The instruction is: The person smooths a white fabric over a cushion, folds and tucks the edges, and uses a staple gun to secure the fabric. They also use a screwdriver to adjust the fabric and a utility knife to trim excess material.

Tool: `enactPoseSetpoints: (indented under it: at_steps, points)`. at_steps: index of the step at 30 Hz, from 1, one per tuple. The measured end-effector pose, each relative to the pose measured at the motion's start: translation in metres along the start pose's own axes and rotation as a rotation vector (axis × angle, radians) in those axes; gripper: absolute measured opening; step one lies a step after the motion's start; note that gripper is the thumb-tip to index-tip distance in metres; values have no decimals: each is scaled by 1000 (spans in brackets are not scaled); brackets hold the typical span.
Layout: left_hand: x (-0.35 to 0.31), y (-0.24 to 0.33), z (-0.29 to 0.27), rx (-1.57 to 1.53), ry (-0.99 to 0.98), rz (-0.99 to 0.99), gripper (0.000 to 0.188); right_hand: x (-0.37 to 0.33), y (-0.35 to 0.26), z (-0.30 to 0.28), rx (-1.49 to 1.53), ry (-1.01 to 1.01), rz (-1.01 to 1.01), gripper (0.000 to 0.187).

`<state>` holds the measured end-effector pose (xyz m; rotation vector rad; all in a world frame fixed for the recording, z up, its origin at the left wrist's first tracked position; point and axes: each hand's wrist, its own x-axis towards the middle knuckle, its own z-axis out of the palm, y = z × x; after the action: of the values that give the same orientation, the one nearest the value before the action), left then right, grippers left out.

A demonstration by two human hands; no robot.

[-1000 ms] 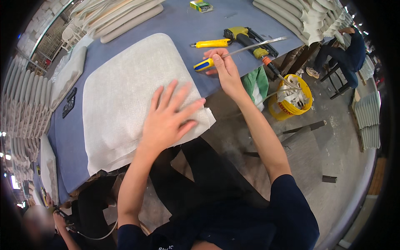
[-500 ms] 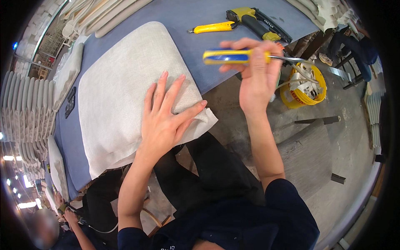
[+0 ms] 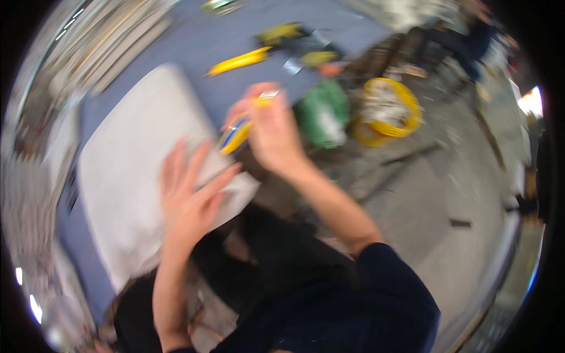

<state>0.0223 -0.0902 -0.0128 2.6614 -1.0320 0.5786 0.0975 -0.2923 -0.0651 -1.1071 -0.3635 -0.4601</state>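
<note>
Your right hand (image 3: 272, 138) is closed around a yellow and blue tool (image 3: 236, 134), fingers wrapped over its handle so only the lower end shows past your knuckles; the picture is blurred, so you cannot tell what kind of tip it has or where the tip points. Your left hand (image 3: 189, 197) is not gripping anything: it lies flat with fingers spread on the white cushion (image 3: 126, 176), pressing near the corner closest to you.

That cushion rests on the blue table (image 3: 194, 53), covering much of its near side and hanging a little past the near edge above your lap. It looks soft and light, likely to give under pressure and slide on the smooth surface, so a flat palm near the corner seems the sensible hold. The tool looks stiff and light, best held by its handle as you have it.

Toward the far edge of the table lie a yellow handled tool (image 3: 240, 61) and a yellow and black power tool (image 3: 288, 34), both well apart from your hands. Off the right edge, on the floor, sit a green bag (image 3: 321, 115) and, just beside it, a yellow reel (image 3: 388, 110).
</note>
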Motion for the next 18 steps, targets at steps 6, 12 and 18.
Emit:
enactPoseSetpoints:
  at_steps: [6, 12, 18]
  points:
    - [7, -25, -43, -63, -256, 16, 42, 77, 6, 10, -892, -11, -9, 51]
    - [50, -30, -35, -120, -369, 206, 35, 77, 57, -25, -1225, 22, -268, 44]
    - [39, -53, -19, -86, -319, 193, 23, 84, 67, -7, -1141, 113, -307, 23]
